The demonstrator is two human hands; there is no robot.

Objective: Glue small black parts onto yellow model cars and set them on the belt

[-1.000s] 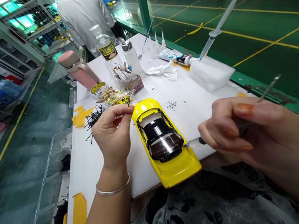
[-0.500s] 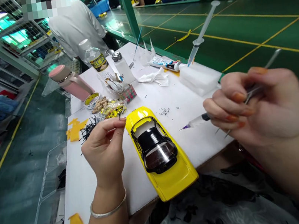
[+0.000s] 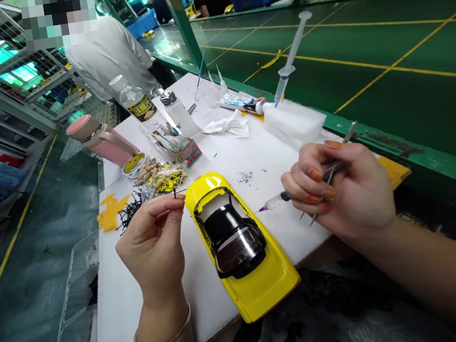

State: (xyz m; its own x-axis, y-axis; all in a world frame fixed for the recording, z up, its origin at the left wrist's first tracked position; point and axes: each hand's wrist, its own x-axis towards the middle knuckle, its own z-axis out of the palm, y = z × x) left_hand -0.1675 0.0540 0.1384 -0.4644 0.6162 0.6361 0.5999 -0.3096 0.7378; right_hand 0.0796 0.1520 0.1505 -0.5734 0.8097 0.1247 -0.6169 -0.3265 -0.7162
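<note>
A yellow model car body [image 3: 266,288] with a black roof and dark window lies on the white table between my hands. My left hand [image 3: 155,242], left of the car's far end, pinches a small thin black part [image 3: 175,193]. In my right hand [image 3: 337,189], right of the car, are a small syringe [image 3: 275,202] and metal tweezers [image 3: 348,133]. The syringe's purple tip points left at the car's side, a little apart from it. Tiny black bits [image 3: 246,177] are scattered on the table past the car.
Behind the car stand a pink flask [image 3: 101,141], a labelled bottle [image 3: 138,101], a pump bottle [image 3: 180,112] and a parts box [image 3: 188,152]. A larger syringe [image 3: 292,58] sticks up from white foam [image 3: 296,125]. A person in white [image 3: 110,54] is beyond the table.
My right hand has come left, closer to the car, with the syringe and tweezers. My left hand still pinches the black part. The view has shifted slightly.
</note>
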